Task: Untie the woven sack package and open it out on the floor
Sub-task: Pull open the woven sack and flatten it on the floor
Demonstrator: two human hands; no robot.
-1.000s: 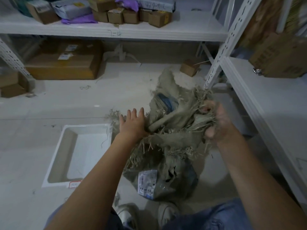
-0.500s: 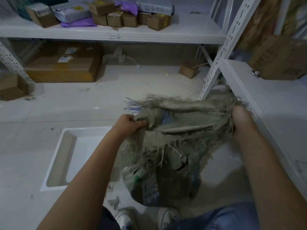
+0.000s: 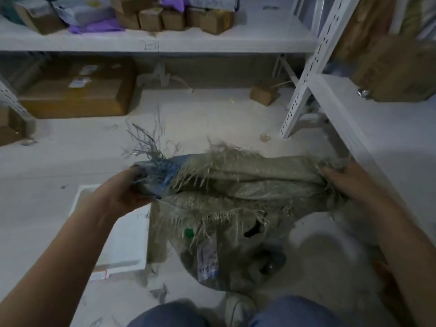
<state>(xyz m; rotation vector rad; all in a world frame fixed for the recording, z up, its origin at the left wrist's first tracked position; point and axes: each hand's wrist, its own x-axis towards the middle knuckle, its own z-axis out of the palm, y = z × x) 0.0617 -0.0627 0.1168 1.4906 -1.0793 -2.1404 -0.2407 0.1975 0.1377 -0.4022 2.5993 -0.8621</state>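
Near: sack bottom with white label (image 3: 207,258) rests on floor (image 3: 70,149) just beyond shoe (image 3: 238,308).
Left hand (image 3: 125,192) clenched on blue-frayed corner of woven sack (image 3: 247,185); right hand (image 3: 346,182) clenched on opposite corner, mouth stretched between, above floor.
Judgement: pull corners apart evenly, grip cloth below fringe, lower flat.
White tray (image 3: 127,244) left, beside sack; keep clear.
Far: shelf upright (image 3: 304,90).
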